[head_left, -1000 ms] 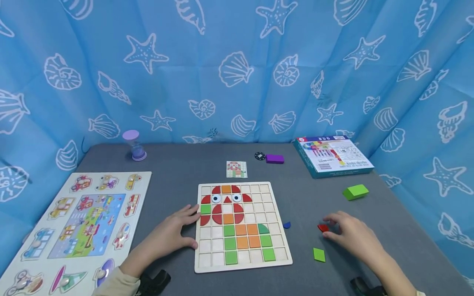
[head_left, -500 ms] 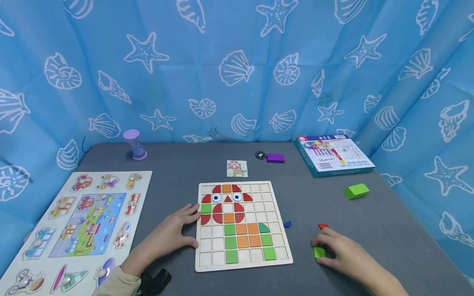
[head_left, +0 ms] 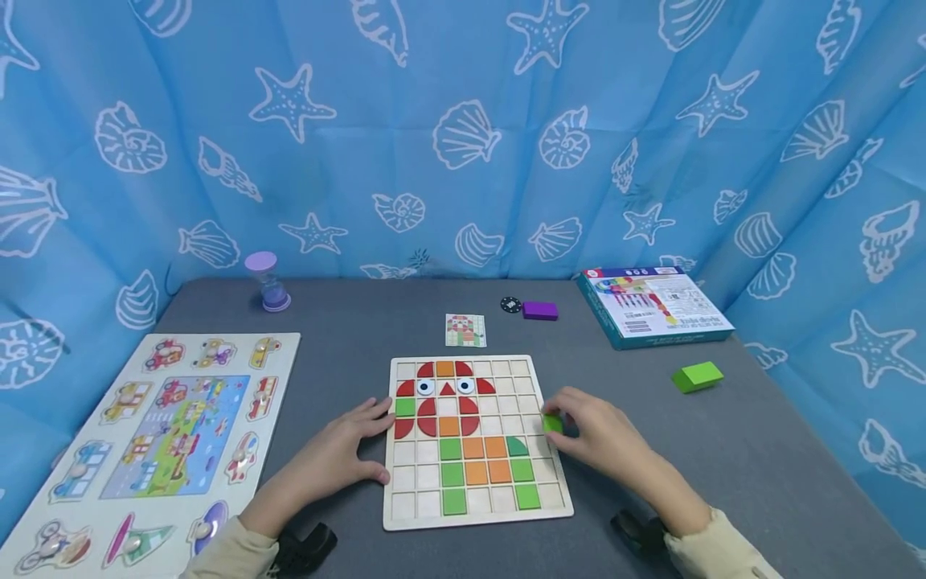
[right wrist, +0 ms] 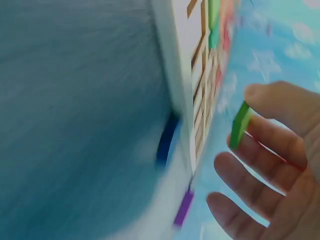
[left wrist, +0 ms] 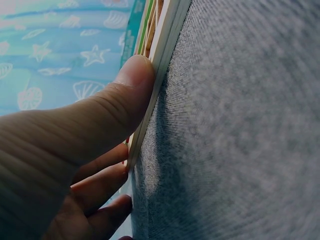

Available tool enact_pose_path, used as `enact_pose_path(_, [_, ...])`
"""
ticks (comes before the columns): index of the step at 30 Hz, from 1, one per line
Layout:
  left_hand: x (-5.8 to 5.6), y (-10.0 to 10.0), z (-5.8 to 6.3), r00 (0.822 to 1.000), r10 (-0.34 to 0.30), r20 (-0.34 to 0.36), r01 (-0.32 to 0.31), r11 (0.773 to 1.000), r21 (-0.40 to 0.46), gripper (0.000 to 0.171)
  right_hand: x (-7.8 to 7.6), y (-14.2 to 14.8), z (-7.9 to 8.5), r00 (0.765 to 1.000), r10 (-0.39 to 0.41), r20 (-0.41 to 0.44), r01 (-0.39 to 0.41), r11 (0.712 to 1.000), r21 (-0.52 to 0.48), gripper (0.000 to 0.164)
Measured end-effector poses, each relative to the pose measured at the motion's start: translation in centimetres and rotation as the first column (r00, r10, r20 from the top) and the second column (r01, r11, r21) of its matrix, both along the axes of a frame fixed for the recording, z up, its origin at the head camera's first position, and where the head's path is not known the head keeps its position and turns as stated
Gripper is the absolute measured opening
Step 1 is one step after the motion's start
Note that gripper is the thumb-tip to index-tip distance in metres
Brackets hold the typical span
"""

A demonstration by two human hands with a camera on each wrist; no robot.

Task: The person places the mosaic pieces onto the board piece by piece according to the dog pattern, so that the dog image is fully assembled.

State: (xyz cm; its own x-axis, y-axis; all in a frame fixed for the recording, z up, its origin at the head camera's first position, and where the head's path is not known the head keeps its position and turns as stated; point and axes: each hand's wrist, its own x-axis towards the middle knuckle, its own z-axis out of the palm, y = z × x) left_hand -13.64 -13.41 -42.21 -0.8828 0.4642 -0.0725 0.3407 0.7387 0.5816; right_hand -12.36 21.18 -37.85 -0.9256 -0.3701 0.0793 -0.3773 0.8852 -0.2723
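Observation:
My right hand [head_left: 596, 430] pinches a green square tile [head_left: 552, 424] between thumb and fingers, over the right edge of the wooden grid board [head_left: 405, 515]. The right wrist view shows the green tile [right wrist: 240, 125] held up clear of the board. My left hand [head_left: 336, 450] rests at the board's left edge, its thumb [left wrist: 132, 75] touching the rim and the fingers spread. Red, orange and green tiles and two eye discs lie in the board's cells. A blue piece [right wrist: 167, 137] lies beside the board's right edge; in the head view my right hand hides it.
A picture card [head_left: 465, 330] lies behind the board, near a purple block [head_left: 540, 310] and a black disc [head_left: 510, 305]. A box [head_left: 654, 310] and a green block [head_left: 698, 376] are at right. A knob puzzle [head_left: 271, 354] and an hourglass [head_left: 271, 289] are at left.
My right hand has left the red piece, taken the green tile from the table, and carried it left and away from me to the board's edge. My left hand has stayed in place.

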Motion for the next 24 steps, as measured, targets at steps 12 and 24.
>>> enact_pose_path(12, [-0.1, 0.1, 0.1, 1.000, -0.020, -0.006, 0.020, 1.000, 0.012, 0.079, -4.9, -6.8, -0.7, 0.997, 0.051, 0.054, -0.057, 0.992, 0.114, 0.027])
enact_pose_path(24, [0.0, 0.0, 0.1, 1.000, -0.004, -0.002, 0.004, 1.000, 0.004, 0.078, -5.2, -7.6, -1.1, 0.997, 0.060, 0.050, -0.067, 0.989, 0.132, 0.028])
